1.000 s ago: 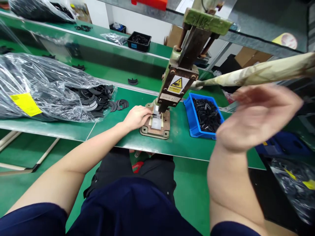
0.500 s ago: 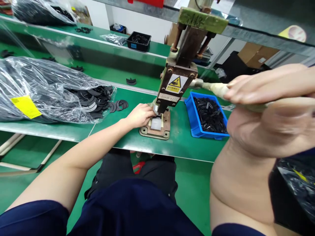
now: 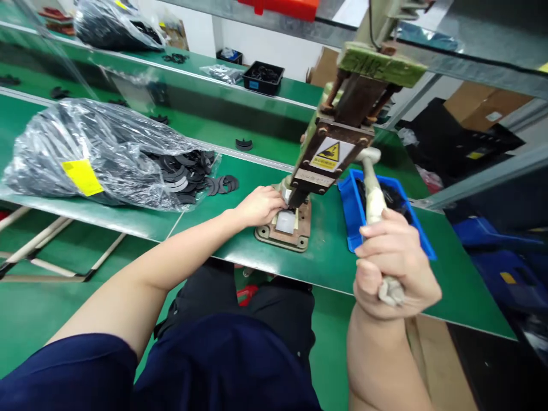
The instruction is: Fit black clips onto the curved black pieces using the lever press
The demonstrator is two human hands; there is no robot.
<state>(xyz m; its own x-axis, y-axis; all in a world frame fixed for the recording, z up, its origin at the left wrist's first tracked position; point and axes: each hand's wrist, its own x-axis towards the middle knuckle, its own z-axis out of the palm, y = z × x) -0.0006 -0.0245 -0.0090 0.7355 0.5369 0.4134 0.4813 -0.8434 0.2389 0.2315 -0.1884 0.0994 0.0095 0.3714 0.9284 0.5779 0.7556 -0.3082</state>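
On the bench stands a hand lever press (image 3: 327, 151) with a yellow warning sticker. My right hand (image 3: 396, 265) is wrapped round the tape-covered end of its lever (image 3: 373, 191), which slants down toward me. My left hand (image 3: 262, 205) rests at the left of the press base (image 3: 305, 225), fingers pressed together close under the ram. Whatever they hold there is hidden. A pale flat plate (image 3: 286, 221) lies on the base, just in front of the ram.
Right of the press is a blue bin (image 3: 353, 220) of small black parts, partly behind my right hand. To the left, a clear plastic bag (image 3: 111, 151) spills black curved pieces (image 3: 222, 184). A black tray (image 3: 263, 78) sits on the ledge behind.
My right hand has pulled the lever down and toward me, from a raised sideways position. The left hand stays at the press base. The camera view has shifted slightly.
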